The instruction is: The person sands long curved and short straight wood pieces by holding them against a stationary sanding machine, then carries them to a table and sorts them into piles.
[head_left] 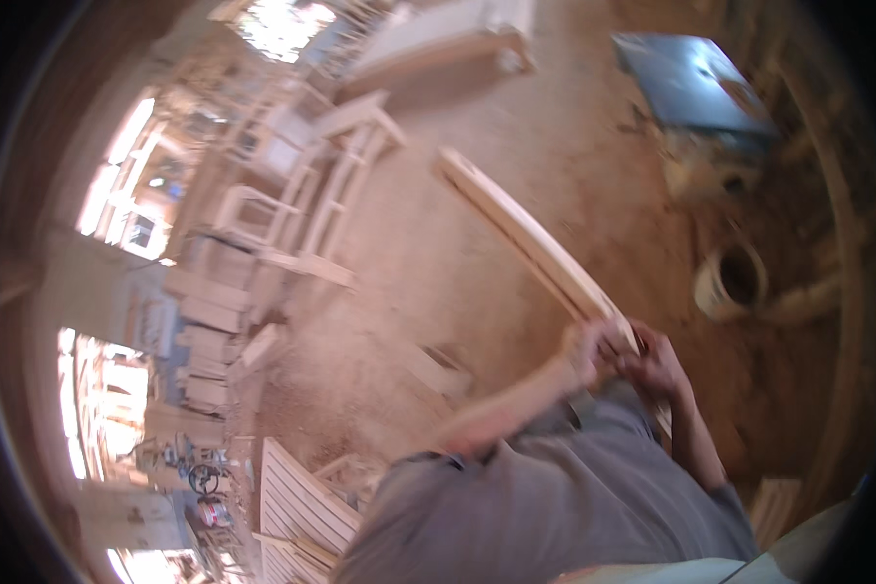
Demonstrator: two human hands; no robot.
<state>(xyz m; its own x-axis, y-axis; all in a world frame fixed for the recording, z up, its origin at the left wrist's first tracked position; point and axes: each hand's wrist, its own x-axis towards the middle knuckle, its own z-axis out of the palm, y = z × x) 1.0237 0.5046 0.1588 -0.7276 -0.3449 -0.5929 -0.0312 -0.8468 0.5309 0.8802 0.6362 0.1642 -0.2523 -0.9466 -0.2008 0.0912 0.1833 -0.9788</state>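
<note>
A long pale wooden rail [529, 226] slants from the middle of the view back toward my body. Along its length runs a dark line, perhaps a groove or a gap between two strips; blur hides which. My left hand [595, 351] is wrapped round the rail near its close end. Right beside it, my right hand [656, 364] is closed on the same rail, its fingers partly hidden. The far end sticks out in the air over the floor, and the near end passes down by my grey shirt.
Pale wooden frames [336, 190] stand at the left, beside stacked boards [209, 302]. A slatted panel [297, 496] lies at the lower left. A wood block [438, 370] rests on the dusty floor. At the right are a white bucket [715, 287] and a shiny metal-topped machine [691, 83].
</note>
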